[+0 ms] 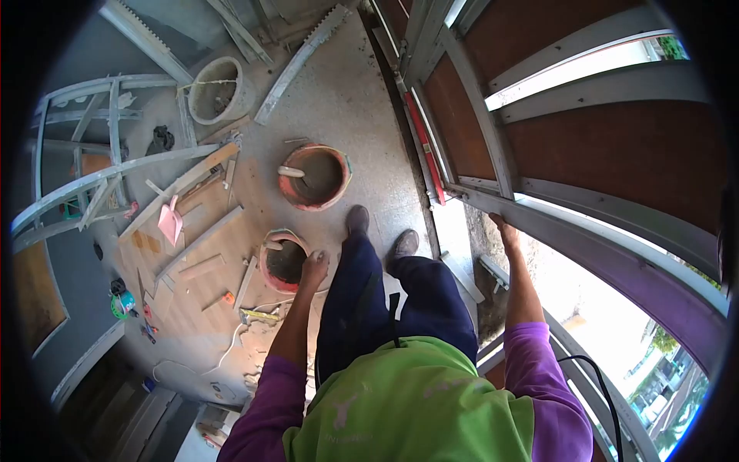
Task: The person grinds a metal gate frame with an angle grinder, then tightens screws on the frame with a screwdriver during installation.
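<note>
My left hand (314, 270) is closed beside the right rim of the smaller reddish bucket (265, 271); what its fingers hold, if anything, is hidden. Inside that bucket is dark grey wet mix, and a pale rounded handle (273, 245) lies at its rim. A larger reddish bucket (313, 202) stands just beyond, with grey mix and a similar pale handle (291, 171) over its edge. At the right, my right hand (504, 229) has its fingers curled at the edge of a grey metal frame (554, 235) with brown panels.
A red level (425, 146) leans along the frame. A round pale tub (215, 91), a metal bar (300, 65) and a curved metal frame (115, 171) lie farther off. Boards, a pink dustpan (170, 222) and tools cover the left floor. An opening lies beyond the right-hand frame.
</note>
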The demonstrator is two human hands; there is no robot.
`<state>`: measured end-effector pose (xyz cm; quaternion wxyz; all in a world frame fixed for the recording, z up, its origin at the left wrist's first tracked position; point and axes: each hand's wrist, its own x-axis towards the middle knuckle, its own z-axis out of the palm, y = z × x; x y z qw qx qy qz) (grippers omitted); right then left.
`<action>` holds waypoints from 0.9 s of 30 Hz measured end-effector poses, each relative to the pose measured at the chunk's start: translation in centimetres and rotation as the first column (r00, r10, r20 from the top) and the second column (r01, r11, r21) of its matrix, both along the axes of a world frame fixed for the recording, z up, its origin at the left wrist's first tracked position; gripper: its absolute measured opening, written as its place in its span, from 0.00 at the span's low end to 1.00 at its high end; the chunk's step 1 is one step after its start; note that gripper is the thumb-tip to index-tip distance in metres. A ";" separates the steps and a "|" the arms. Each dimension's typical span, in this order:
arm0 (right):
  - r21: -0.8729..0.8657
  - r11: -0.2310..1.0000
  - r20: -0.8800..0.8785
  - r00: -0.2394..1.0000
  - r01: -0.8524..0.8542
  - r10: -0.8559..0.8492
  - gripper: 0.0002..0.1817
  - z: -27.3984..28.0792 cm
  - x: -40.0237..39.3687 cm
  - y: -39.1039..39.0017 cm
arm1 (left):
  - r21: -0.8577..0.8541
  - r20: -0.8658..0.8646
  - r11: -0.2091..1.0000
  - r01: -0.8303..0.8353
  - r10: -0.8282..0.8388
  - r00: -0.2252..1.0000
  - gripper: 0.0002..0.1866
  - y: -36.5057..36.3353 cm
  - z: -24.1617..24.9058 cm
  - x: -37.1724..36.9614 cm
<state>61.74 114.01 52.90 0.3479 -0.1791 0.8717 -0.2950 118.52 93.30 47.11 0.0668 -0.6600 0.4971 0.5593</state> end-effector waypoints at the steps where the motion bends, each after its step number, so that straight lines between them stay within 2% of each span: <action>1: -0.024 1.000 -0.016 1.000 0.006 -0.006 0.29 0.2 0.1 -0.1 | 0.082 0.000 0.994 -0.066 0.066 0.998 0.18 -0.2 1.0 0.4; 3: -0.065 0.998 -0.039 0.999 0.019 -0.021 0.29 0.9 0.2 0.1 | 0.127 -0.015 0.989 -0.077 0.079 0.997 0.16 -0.4 2.5 1.6; 4: -0.047 0.992 -0.016 0.993 0.120 -0.121 0.29 0.5 0.7 0.7 | 0.152 -0.023 0.985 -0.084 0.088 0.996 0.16 -0.2 3.2 2.8; 7: -0.096 0.974 -0.029 0.978 0.204 -0.207 0.31 2.2 1.5 0.5 | 0.232 0.015 0.966 -0.116 0.116 0.993 0.15 -1.2 4.2 5.7; 10: -0.051 0.949 -0.039 0.949 0.310 -0.312 0.35 6.1 3.2 -1.0 | 0.298 0.058 0.950 -0.092 0.078 0.995 0.14 -3.8 5.9 7.5; 13: -0.005 0.956 -0.086 0.952 0.293 -0.292 0.38 5.2 2.9 0.2 | 0.199 0.091 0.967 -0.161 0.145 0.985 0.13 -5.9 7.2 7.6; 14: 0.064 0.953 0.013 0.954 0.297 -0.298 0.44 6.1 2.7 0.6 | 0.228 0.110 0.958 -0.172 0.151 0.982 0.14 -6.8 7.5 7.6; 17: -0.071 0.926 -0.043 0.926 0.371 -0.374 0.50 4.7 4.1 2.9 | 0.211 0.038 0.968 -0.136 0.131 0.991 0.14 -9.5 8.9 6.7; 18: 0.001 0.929 0.000 0.929 0.370 -0.370 0.50 4.3 4.4 4.0 | 0.184 0.020 0.979 -0.085 0.083 0.996 0.14 -10.4 9.6 6.1; 19: -0.024 0.921 -0.009 0.921 0.389 -0.389 0.49 1.6 4.7 6.2 | 0.189 -0.029 0.981 -0.048 0.055 0.998 0.16 -11.8 9.6 5.7; 21: -0.023 0.909 -0.073 0.906 0.417 -0.417 0.44 2.3 7.6 7.9 | 0.214 -0.123 0.976 0.049 -0.023 0.992 0.19 -13.7 8.1 5.6; 23: 0.036 0.870 -0.001 0.870 0.492 -0.492 0.39 8.4 11.7 6.9 | 0.172 -0.116 0.976 0.134 -0.115 0.987 0.20 -15.9 6.7 4.2; 25: 0.072 0.871 -0.036 0.874 0.486 -0.485 0.33 6.9 15.1 9.5 | 0.166 -0.081 0.951 0.261 -0.250 0.965 0.20 -17.9 5.4 2.7; 27: 0.169 0.854 0.004 0.866 0.492 -0.500 0.31 5.1 18.3 12.4 | 0.154 -0.093 0.932 0.329 -0.318 0.943 0.21 -18.8 8.2 -0.8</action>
